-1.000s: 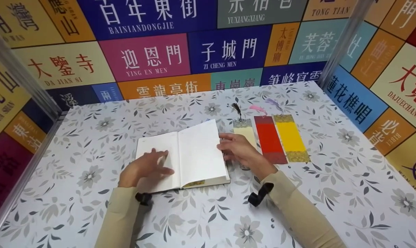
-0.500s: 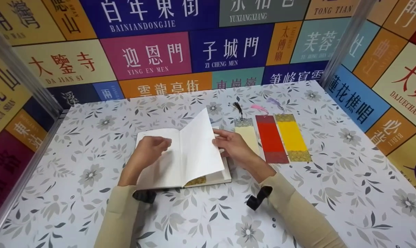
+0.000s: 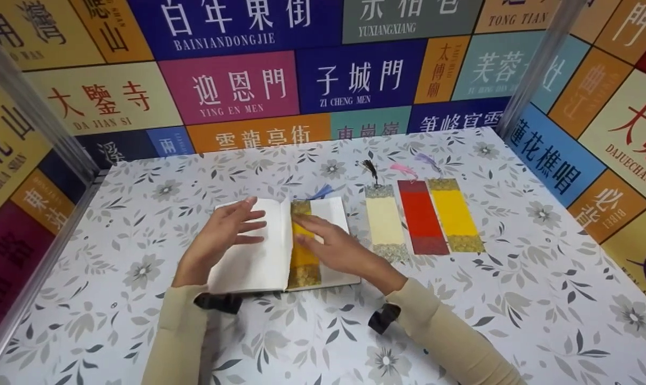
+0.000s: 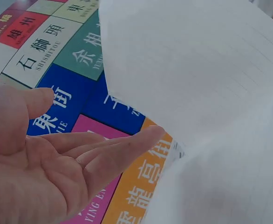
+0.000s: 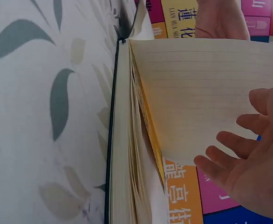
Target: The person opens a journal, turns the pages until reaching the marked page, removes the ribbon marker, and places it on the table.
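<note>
An open notebook [image 3: 243, 267] lies on the table, one leaf [image 5: 192, 79] standing up near its spine. On the right-hand pages rests a yellow bookmark [image 3: 305, 275] with patterned gold ends and a blue tassel [image 3: 323, 191]. My right hand [image 3: 336, 248] is over this bookmark in the head view, fingers extended toward the spine and partly covering it. In the right wrist view its fingers are loosely spread beside the raised leaf; whether they touch it, I cannot tell. My left hand [image 3: 221, 238] hovers at the left page, fingers straight, holding nothing.
To the right of the notebook lie a cream bookmark [image 3: 385, 222], a red bookmark [image 3: 422, 211] and another yellow bookmark [image 3: 455, 214], each with a tassel. The table has a floral cover [image 3: 280, 342]. Printed panels [image 3: 227, 85] enclose its back and sides.
The leaf has swung from the right side up toward the spine, uncovering the bookmark and its blue tassel. My right hand has moved left with it. The left hand has lifted and its fingers have straightened.
</note>
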The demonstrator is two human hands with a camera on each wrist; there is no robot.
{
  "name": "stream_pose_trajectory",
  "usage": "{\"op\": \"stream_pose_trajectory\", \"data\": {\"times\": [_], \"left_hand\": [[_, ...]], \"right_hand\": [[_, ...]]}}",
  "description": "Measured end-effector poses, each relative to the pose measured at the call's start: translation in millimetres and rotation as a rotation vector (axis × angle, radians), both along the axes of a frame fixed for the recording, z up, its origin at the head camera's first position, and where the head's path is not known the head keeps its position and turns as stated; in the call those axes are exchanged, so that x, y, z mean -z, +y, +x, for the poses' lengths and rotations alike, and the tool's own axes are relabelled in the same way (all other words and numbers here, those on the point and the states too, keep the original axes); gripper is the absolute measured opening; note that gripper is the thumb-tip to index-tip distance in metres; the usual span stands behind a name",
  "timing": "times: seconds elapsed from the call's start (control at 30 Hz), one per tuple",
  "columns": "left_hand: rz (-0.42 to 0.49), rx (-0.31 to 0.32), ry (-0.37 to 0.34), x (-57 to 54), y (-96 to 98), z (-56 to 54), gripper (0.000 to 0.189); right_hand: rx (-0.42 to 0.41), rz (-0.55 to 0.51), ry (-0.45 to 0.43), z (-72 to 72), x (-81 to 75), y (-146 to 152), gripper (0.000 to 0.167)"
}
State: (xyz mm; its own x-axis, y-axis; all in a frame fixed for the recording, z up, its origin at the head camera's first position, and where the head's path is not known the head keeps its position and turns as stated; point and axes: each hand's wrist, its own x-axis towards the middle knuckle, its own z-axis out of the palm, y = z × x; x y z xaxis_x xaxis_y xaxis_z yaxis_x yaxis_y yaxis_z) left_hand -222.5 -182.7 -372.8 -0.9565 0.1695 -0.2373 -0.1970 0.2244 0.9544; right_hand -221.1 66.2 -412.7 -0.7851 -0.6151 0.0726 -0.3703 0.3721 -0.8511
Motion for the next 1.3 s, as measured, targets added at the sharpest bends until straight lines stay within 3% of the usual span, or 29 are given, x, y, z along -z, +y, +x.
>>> {"op": "stream_pose_trajectory", "data": {"times": [0.1, 0.2, 0.57, 0.73, 0.93, 1.17, 1.3], "left_hand": [[0.007, -0.005, -0.009, -4.3, -4.6, 1.3, 0.078], [-0.018, -0.011, -0.014, -9.0, -10.8, 2.4, 0.074], [-0.228, -0.074, -0.016, -20.3, -30.0, 4.7, 0.065], [-0.336, -0.095, 0.009, -15.4, -34.7, 4.9, 0.068], [-0.499, -0.107, 0.03, -6.6, -41.4, 4.2, 0.071], [-0.657, -0.036, 0.02, 6.2, -46.6, 0.6, 0.067], [-0.695, 0.014, 0.015, 12.1, -47.4, -0.7, 0.058]], "right_hand": [[-0.074, 0.084, 0.109, 2.6, 0.6, -10, 0.056], [-0.12, 0.152, 0.157, 4.6, 2.5, -17, 0.055], [-0.225, 0.384, 0.197, 9.1, 10.0, -29, 0.054], [-0.204, 0.428, 0.144, 11.5, 9.2, -27, 0.053], [-0.162, 0.382, 0.128, 6.9, 6.1, -21, 0.048], [-0.016, 0.258, 0.1, -8.1, 5.1, -10, 0.044], [0.076, 0.186, 0.063, -17.2, 9.2, -2, 0.041]]}}
